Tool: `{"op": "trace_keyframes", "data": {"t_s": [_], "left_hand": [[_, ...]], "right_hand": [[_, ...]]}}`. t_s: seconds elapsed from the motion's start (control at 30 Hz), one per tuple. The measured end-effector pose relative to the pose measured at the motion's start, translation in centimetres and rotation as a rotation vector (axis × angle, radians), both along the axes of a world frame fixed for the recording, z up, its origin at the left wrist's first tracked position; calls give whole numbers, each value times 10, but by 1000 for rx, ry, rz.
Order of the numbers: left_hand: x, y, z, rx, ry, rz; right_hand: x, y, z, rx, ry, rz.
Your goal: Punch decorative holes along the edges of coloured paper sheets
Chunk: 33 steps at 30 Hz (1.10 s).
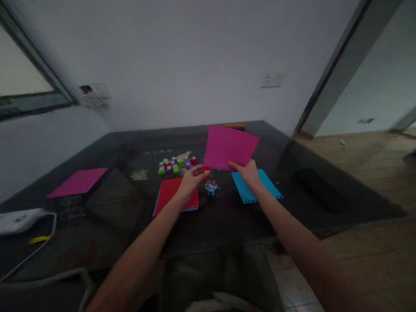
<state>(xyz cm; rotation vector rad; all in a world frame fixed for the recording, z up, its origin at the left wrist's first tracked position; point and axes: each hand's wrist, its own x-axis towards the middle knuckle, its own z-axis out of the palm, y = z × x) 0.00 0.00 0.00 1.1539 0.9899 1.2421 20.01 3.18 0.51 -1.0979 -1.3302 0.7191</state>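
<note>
My right hand (pixel 248 172) pinches the lower right edge of a pink sheet of paper (pixel 230 146), raised above the table. Small holes run along that bottom edge. Closed at the sheet's lower left corner, my left hand (pixel 193 178) grips a small red craft punch (pixel 207 168), partly hidden by the fingers. Below lies a little heap of blue and pink paper bits (pixel 212 187). A blue sheet (pixel 260 186) with holes along its near edge is under my right forearm. Left of the heap, a red sheet (pixel 173 193) rests over blue paper.
Several green, purple and red craft punches (pixel 172 166) with eye-like tops stand in rows behind the red sheet. Another pink sheet (pixel 79 182) lies at far left, near a white power strip (pixel 21 221) with a cable. A dark oblong object (pixel 320 188) sits at right.
</note>
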Motion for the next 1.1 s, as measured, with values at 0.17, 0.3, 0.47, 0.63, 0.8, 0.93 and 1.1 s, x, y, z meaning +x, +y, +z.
{"op": "trace_keyframes", "data": {"t_s": [0.17,0.3,0.47,0.63,0.8,0.93,1.1], "left_hand": [[-1,1,-1,13,-17,-2],[-1,2,-1,4,-49,-2],[-2,2,-4,8,-43,1],[-2,4,-5,-4,-58,15],[-2,4,-4,-6,-90,7],[-2,5,-5,1,-82,4],[-3,6,-6,3,-41,23]], "right_hand": [[1,-2,-1,-5,0,-1],[1,0,-2,-11,11,10],[0,0,-2,-21,28,37],[0,-1,0,-42,-4,23],[0,-1,1,-57,-56,23],[1,0,0,-47,-59,44],[1,-1,1,-39,-87,56]]}}
